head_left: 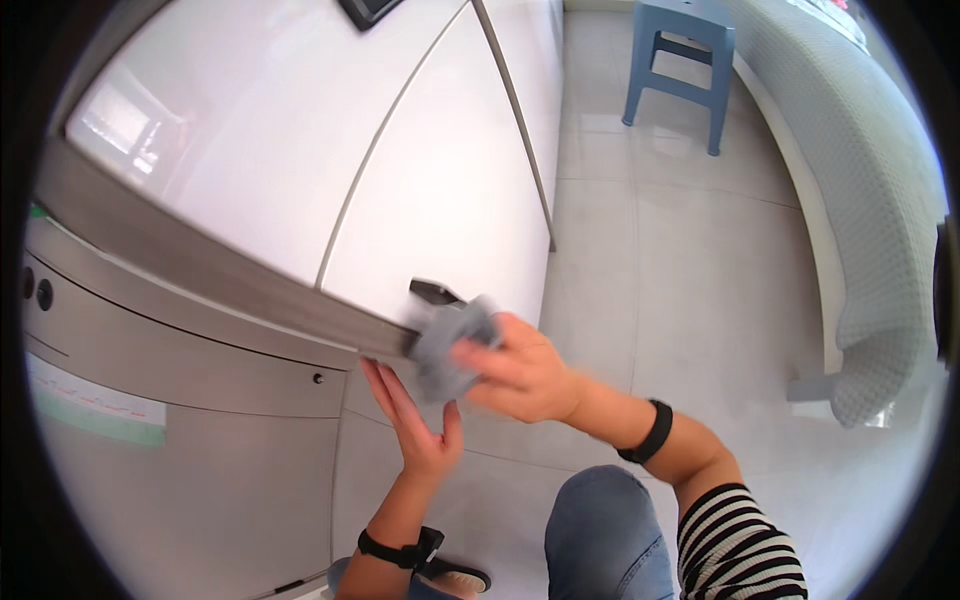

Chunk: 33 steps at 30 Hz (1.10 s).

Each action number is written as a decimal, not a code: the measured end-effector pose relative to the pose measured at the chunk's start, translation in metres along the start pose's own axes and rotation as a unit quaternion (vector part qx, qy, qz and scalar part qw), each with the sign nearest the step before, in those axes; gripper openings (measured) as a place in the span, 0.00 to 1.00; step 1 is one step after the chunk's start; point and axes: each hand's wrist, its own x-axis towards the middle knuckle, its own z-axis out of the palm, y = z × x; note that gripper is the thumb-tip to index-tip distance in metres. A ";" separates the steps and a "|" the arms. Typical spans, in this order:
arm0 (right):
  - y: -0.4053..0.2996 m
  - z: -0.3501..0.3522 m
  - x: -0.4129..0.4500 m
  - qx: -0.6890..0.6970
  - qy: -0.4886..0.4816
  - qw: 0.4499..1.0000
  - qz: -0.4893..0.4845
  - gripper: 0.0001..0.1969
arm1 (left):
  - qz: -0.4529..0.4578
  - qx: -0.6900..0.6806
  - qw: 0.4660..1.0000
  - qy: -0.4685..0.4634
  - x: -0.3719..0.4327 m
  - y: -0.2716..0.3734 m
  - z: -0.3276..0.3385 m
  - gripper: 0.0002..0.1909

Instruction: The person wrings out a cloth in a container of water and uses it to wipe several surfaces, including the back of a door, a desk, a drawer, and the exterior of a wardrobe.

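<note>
My right hand [525, 367] grips a crumpled grey cloth [448, 352], blurred by motion. The cloth lies against the lower corner of a glossy white cabinet door [450, 202], over its taupe edge strip [247, 251]. Just above the cloth, a black handle [435, 290] shows on the door, partly covered. My left hand [420, 431] is below the cloth with its fingers extended and thumb apart. Its fingertips are by the corner of the grey panel [225, 487]; whether they touch it I cannot tell. Nothing is held in that hand.
A blue plastic stool [682, 82] stands on the tiled floor [675, 247] at the upper right. Along the right side runs a bed with a pale quilted cover [862, 187]. Another black handle [367, 11] is at the top. The grey panel carries a paper strip [97, 397].
</note>
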 end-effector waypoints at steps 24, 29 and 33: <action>0.117 0.037 0.083 0.176 0.166 0.894 0.378 0.27 | 0.154 0.203 0.964 0.079 0.102 0.095 -0.042 0.51; 0.101 0.001 0.136 0.159 0.049 0.977 0.131 0.23 | 0.239 0.310 0.920 -0.008 0.078 0.103 -0.039 0.51; 0.161 0.011 0.120 0.208 0.196 0.878 0.385 0.25 | 0.225 0.299 0.926 0.055 0.102 0.103 -0.045 0.52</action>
